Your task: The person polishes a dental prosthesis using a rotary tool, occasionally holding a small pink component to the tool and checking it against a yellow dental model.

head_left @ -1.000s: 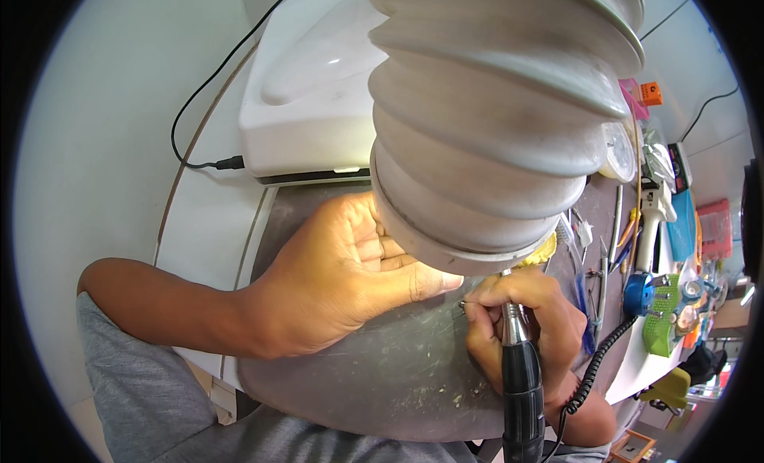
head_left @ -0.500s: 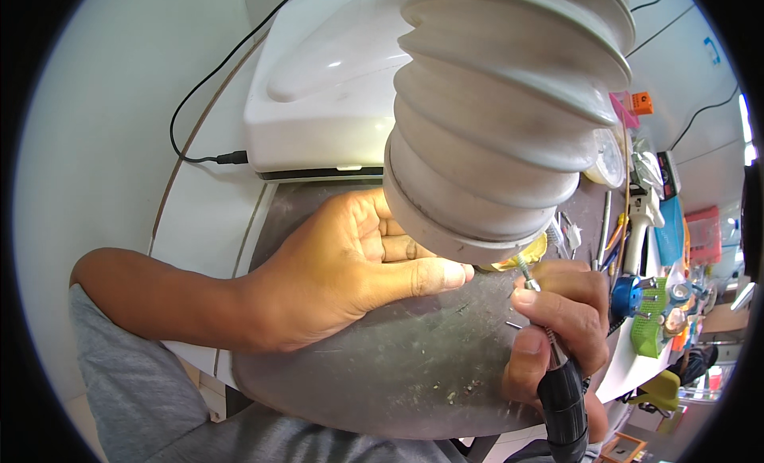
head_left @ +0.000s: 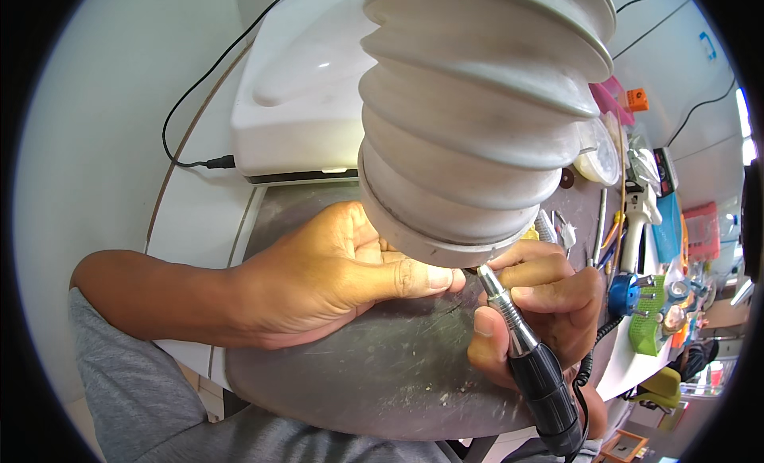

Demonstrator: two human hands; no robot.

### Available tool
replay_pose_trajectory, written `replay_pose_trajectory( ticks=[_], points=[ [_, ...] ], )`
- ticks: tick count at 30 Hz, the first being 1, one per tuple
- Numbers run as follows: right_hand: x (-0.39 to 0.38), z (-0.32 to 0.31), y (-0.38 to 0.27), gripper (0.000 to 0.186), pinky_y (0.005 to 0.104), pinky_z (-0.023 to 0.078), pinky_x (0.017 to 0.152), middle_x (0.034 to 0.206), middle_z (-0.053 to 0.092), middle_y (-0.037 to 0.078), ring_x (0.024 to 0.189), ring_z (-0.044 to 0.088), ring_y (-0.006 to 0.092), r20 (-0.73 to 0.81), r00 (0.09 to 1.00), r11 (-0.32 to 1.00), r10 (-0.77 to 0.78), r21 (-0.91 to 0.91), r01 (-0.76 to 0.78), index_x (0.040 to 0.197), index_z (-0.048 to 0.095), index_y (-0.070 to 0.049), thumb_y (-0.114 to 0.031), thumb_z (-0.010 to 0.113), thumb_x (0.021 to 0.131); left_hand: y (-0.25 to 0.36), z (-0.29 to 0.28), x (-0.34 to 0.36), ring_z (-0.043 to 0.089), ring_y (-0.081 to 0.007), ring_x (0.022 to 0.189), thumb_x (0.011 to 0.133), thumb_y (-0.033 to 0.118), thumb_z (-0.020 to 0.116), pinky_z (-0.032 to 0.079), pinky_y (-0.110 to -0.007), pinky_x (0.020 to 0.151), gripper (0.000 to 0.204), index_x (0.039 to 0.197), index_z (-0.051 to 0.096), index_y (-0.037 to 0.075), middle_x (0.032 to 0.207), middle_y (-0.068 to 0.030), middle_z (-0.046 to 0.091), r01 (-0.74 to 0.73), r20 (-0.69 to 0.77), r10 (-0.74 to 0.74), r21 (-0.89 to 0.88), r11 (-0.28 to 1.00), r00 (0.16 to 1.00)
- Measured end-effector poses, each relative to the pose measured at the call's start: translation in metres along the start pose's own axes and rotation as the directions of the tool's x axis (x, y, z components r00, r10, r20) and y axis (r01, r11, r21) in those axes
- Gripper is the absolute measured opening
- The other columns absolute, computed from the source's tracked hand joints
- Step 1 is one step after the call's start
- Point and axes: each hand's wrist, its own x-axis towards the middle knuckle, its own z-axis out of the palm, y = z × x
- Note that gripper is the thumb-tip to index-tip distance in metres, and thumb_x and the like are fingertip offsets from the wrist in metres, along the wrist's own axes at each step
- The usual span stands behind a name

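My right hand grips a rotary handpiece with a black body and a ribbed silver nose. The nose points up and left, close to the thumb tip of my left hand. That left hand is closed, thumb pressed forward and fingers curled behind; what it holds is hidden under the wide white corrugated hose above. By the hose rim, a small dark brown bit shows between the hands. A sliver of something yellow peeks out beyond the rim; whether it is held I cannot tell.
A white machine with a black cable stands behind my left hand. Crumbs lie on the grey work mat. At right are a blue round holder, a green perforated strip, a white tool and a clear tub.
My right hand has brought the handpiece left and up against the hose rim, near my left thumb. Most of the yellow thing is now hidden. The view has shifted slightly.
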Motion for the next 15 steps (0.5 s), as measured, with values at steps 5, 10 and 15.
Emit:
replay_pose_trajectory(
  ticks=[5,10,15],
  points=[
    [-0.0019,0.0057,0.0009,0.034,0.0380,0.044,0.083,0.083,0.057,0.012,0.083,0.057,0.0227,-0.007,0.998,0.996,0.069,0.054,-0.069,0.098,0.039,-0.004,-0.005,0.067,0.079,-0.0023,-0.0026,0.0008,0.058,-0.0159,0.106,0.089,0.003,0.060,0.046,-0.029,0.096,0.035,0.121,0.050,-0.005,0.115,-0.0108,0.060,-0.015,0.014,0.016,-0.019,1.000,1.000],
    [-0.0023,0.0058,0.0017,0.030,0.0308,0.046,0.075,0.081,0.056,0.013,0.074,0.057,0.0178,0.022,0.998,0.997,0.053,0.046,-0.054,0.097,0.040,-0.002,-0.005,0.065,0.080,0.0011,-0.0009,-0.0020,0.059,-0.0172,0.107,0.088,0.000,0.060,0.046,-0.029,0.096,0.034,0.120,0.051,-0.008,0.115,-0.0137,0.060,0.002,0.000,-0.002,-0.039,0.999,1.000],
    [-0.0011,0.0042,-0.0012,0.030,0.0277,0.045,0.068,0.080,0.057,0.013,0.068,0.055,0.0145,0.026,0.997,0.997,0.077,0.017,-0.077,0.096,0.040,-0.002,-0.005,0.065,0.080,0.0043,0.0006,-0.0001,0.056,-0.0114,0.103,0.089,0.001,0.059,0.045,-0.026,0.094,0.041,0.127,0.045,-0.003,0.107,-0.0068,0.058,0.043,0.028,-0.042,-0.040,0.998,0.999]
  ],
)
